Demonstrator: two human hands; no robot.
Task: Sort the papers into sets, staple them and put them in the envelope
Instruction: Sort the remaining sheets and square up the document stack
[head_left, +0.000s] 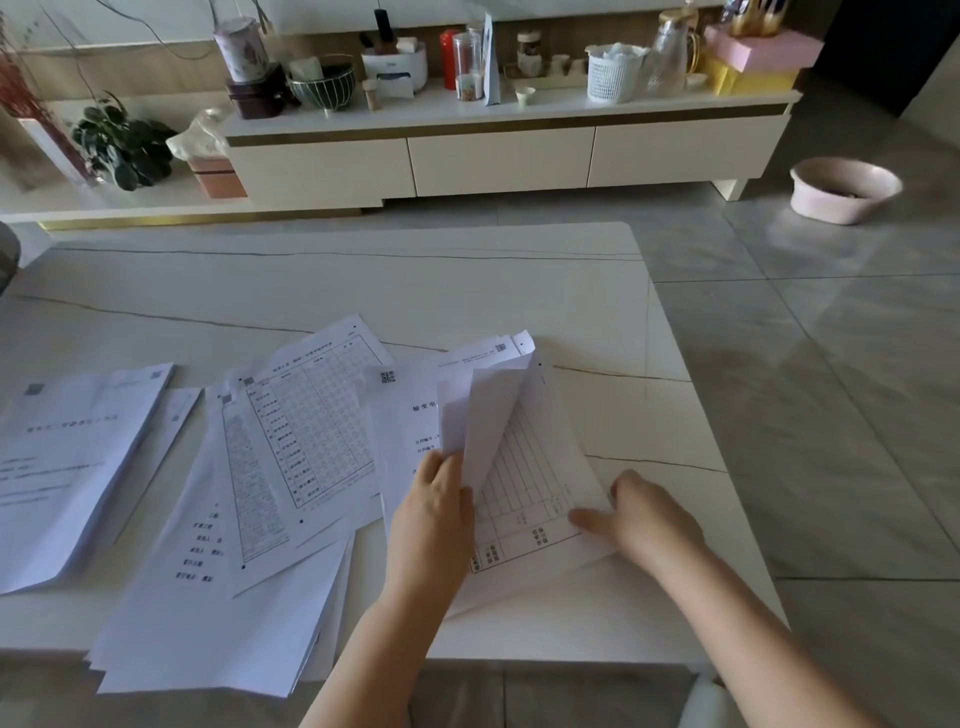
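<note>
Printed white papers lie spread over the white marble table (363, 275). My left hand (434, 514) pinches a few lifted sheets (485, 415) near their lower edge and folds them up and leftward. Under them a ruled table sheet (530, 493) lies flat, and my right hand (634, 514) presses on its lower right corner with the fingers flat. A loose fan of table-printed pages (306, 436) sits left of my left hand, over a thicker pile (223, 613) at the table's front edge. A separate pile (67, 467) lies at far left. No stapler or envelope is in view.
The table's right edge (691, 415) drops to a grey tiled floor. Beyond the table stands a low white cabinet (498, 156) crowded with jars, a basket and boxes. A pink basin (841, 189) sits on the floor at right, a potted plant (122, 143) at back left.
</note>
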